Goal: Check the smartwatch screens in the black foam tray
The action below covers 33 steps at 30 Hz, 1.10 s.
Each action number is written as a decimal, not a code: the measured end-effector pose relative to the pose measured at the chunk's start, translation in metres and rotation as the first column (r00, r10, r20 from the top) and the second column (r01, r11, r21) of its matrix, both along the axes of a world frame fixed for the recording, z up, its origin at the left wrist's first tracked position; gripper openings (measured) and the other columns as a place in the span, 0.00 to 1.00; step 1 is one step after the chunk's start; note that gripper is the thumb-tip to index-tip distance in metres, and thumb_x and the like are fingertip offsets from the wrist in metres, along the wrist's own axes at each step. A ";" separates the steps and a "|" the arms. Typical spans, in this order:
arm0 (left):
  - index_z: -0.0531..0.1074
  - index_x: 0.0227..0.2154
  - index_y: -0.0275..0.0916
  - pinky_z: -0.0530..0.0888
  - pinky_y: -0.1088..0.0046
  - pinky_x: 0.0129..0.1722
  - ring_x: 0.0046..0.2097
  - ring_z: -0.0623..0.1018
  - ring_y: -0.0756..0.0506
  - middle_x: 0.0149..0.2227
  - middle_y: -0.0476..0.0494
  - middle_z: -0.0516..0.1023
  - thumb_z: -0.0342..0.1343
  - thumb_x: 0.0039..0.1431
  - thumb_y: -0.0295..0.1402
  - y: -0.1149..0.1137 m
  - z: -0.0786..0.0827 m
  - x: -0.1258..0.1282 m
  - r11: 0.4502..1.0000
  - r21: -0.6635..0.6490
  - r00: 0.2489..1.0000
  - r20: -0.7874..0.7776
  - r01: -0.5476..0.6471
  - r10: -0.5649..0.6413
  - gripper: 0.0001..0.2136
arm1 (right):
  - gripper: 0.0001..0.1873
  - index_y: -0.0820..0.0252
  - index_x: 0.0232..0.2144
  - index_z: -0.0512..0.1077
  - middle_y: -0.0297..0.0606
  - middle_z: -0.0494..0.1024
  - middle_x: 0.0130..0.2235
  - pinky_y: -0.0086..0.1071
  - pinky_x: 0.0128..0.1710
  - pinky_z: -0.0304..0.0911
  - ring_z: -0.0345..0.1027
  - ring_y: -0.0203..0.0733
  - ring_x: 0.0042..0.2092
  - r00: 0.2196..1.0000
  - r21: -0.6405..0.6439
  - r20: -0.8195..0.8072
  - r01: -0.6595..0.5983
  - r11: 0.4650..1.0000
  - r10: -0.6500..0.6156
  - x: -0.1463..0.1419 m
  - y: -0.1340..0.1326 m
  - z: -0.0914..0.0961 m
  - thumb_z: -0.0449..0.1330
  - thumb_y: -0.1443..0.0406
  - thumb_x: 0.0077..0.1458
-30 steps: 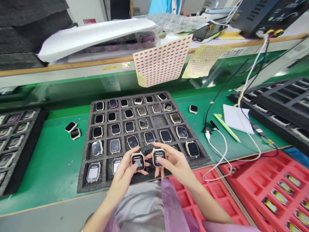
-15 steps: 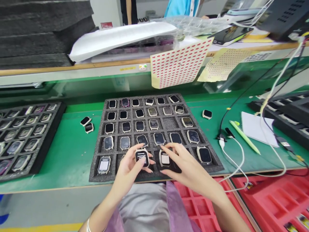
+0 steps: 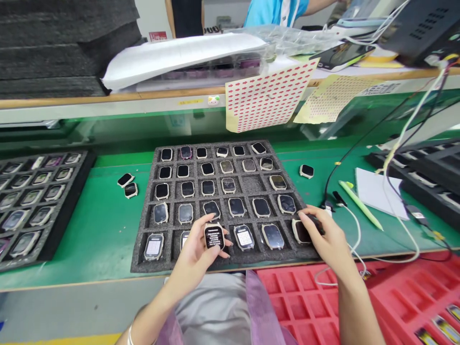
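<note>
Lit watch [image 3: 214,235] was held by L hand [image 3: 196,255] above foam tray [image 3: 253,183], approx. 6 o'clock, grip closed round its edges. Another watch [image 3: 301,231], seated in tray at approx. 4 o'clock, was touched by R hand [image 3: 327,235]; whether that grip was closed couldn't be told. Loose watch [image 3: 306,171] was seen on bench [image 3: 104,215], tray's 2 o'clock.

The watches [image 3: 213,234] had smooth, shiny faces that looked like glass. The foam tray [image 3: 252,182] was rough and matt. The bench [image 3: 108,225] looked smooth with a little shine. The shelf edge [image 3: 151,95] was wood. The clear packing [image 3: 287,39] was shiny, thin plastic, the white pad [image 3: 379,194] was matt paper, and the purple smock [image 3: 265,306] was cloth.
</note>
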<state>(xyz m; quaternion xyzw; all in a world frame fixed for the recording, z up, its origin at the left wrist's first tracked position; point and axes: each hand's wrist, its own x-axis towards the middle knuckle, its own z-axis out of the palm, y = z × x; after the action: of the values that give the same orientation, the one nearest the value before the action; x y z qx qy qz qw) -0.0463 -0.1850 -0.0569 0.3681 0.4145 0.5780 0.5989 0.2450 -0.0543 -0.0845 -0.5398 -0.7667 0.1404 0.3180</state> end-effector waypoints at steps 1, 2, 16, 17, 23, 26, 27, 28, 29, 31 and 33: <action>0.57 0.56 0.45 0.76 0.66 0.42 0.45 0.76 0.43 0.48 0.40 0.70 0.54 0.60 0.31 -0.001 -0.001 0.000 1.000 -0.006 0.999 -0.032 0.009 -0.009 0.22 | 0.14 0.58 0.36 0.67 0.43 0.73 0.40 0.43 0.48 0.61 0.68 0.50 0.45 1.000 -0.019 -0.015 -0.002 1.000 0.001 0.000 -0.001 -0.002 0.49 0.54 0.61; 0.57 0.55 0.45 0.76 0.66 0.42 0.45 0.75 0.44 0.49 0.40 0.69 0.54 0.60 0.31 -0.001 -0.002 0.001 1.000 -0.015 0.998 -0.065 0.016 -0.017 0.22 | 0.14 0.58 0.36 0.67 0.43 0.73 0.40 0.43 0.49 0.61 0.68 0.50 0.45 1.000 -0.016 -0.016 0.001 1.000 -0.002 0.000 -0.001 -0.003 0.49 0.55 0.61; 0.57 0.52 0.45 0.72 0.61 0.47 0.47 0.74 0.42 0.48 0.42 0.69 0.55 0.59 0.32 -0.007 -0.004 -0.006 0.999 -0.036 0.892 -0.451 0.009 -0.024 0.20 | 0.14 0.58 0.32 0.69 0.45 0.73 0.42 0.42 0.47 0.62 0.68 0.51 0.48 1.000 0.068 0.022 -0.006 0.998 0.004 -0.005 -0.013 -0.001 0.51 0.55 0.61; 0.57 0.53 0.45 0.70 0.59 0.50 0.49 0.73 0.41 0.48 0.41 0.68 0.55 0.58 0.32 -0.009 -0.004 -0.007 1.000 -0.023 0.833 -0.553 0.020 -0.029 0.20 | 0.13 0.58 0.33 0.69 0.45 0.73 0.42 0.42 0.47 0.62 0.67 0.51 0.48 1.000 0.069 0.021 -0.010 0.998 0.009 -0.006 -0.015 0.000 0.52 0.56 0.61; 0.57 0.54 0.37 0.64 0.54 0.53 0.56 0.64 0.36 0.52 0.33 0.61 0.50 0.62 0.34 -0.016 -0.004 -0.002 0.997 0.083 0.432 -0.899 -0.001 0.075 0.19 | 0.10 0.58 0.38 0.69 0.45 0.71 0.46 0.44 0.51 0.60 0.65 0.51 0.51 1.000 0.100 0.002 -0.026 0.995 0.026 -0.019 -0.040 0.003 0.51 0.59 0.62; 0.60 0.53 0.34 0.63 0.50 0.52 0.56 0.62 0.32 0.53 0.29 0.61 0.52 0.61 0.35 -0.014 0.001 0.001 0.970 0.238 0.218 -0.946 -0.044 0.241 0.19 | 0.12 0.59 0.39 0.72 0.49 0.67 0.48 0.47 0.48 0.60 0.63 0.54 0.50 0.991 0.186 0.130 0.015 0.983 -0.039 -0.028 -0.055 0.010 0.51 0.59 0.62; 0.62 0.52 0.35 0.64 0.50 0.50 0.55 0.63 0.32 0.52 0.30 0.63 0.52 0.61 0.34 -0.012 0.003 0.003 0.956 0.290 0.166 -0.942 -0.032 0.291 0.17 | 0.14 0.60 0.39 0.72 0.51 0.67 0.47 0.48 0.46 0.61 0.63 0.54 0.47 0.977 0.205 0.204 0.017 0.979 -0.060 -0.030 -0.059 0.013 0.51 0.59 0.62; 0.64 0.50 0.36 0.65 0.51 0.48 0.52 0.66 0.33 0.51 0.32 0.66 0.51 0.62 0.33 -0.010 0.006 0.008 0.946 0.324 0.133 -0.938 -0.003 0.322 0.15 | 0.15 0.61 0.40 0.73 0.51 0.67 0.45 0.47 0.43 0.62 0.63 0.54 0.44 0.957 0.210 0.283 0.004 0.978 -0.065 -0.031 -0.063 0.015 0.50 0.59 0.63; 0.66 0.48 0.37 0.66 0.53 0.45 0.48 0.68 0.35 0.48 0.33 0.69 0.50 0.62 0.32 -0.006 0.008 0.014 0.942 0.333 0.117 -0.938 0.043 0.326 0.12 | 0.17 0.63 0.42 0.73 0.51 0.68 0.42 0.46 0.40 0.62 0.63 0.53 0.41 0.932 0.199 0.357 -0.017 0.980 -0.056 -0.033 -0.067 0.018 0.48 0.60 0.64; 0.70 0.43 0.38 0.67 0.57 0.39 0.41 0.70 0.38 0.42 0.36 0.73 0.47 0.64 0.31 0.003 0.012 0.035 0.942 0.296 0.094 -0.954 0.160 0.283 0.09 | 0.19 0.66 0.45 0.72 0.51 0.68 0.38 0.42 0.35 0.62 0.63 0.51 0.37 0.883 0.161 0.469 -0.053 0.985 -0.029 -0.034 -0.073 0.020 0.44 0.62 0.65; 0.73 0.40 0.37 0.66 0.58 0.36 0.38 0.70 0.37 0.38 0.36 0.74 0.46 0.64 0.31 0.014 0.014 0.064 0.939 0.233 0.034 -0.972 0.252 0.232 0.10 | 0.21 0.67 0.47 0.71 0.51 0.69 0.37 0.40 0.32 0.60 0.63 0.51 0.36 0.838 0.152 0.544 -0.045 0.987 -0.046 -0.036 -0.079 0.022 0.41 0.63 0.66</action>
<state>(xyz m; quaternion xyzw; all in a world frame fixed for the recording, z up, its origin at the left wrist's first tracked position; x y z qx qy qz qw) 0.0172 -0.1713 -0.0429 0.7658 0.6019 0.2153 0.0700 0.2093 -0.1331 -0.0627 -0.5305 -0.8340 -0.0809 0.1284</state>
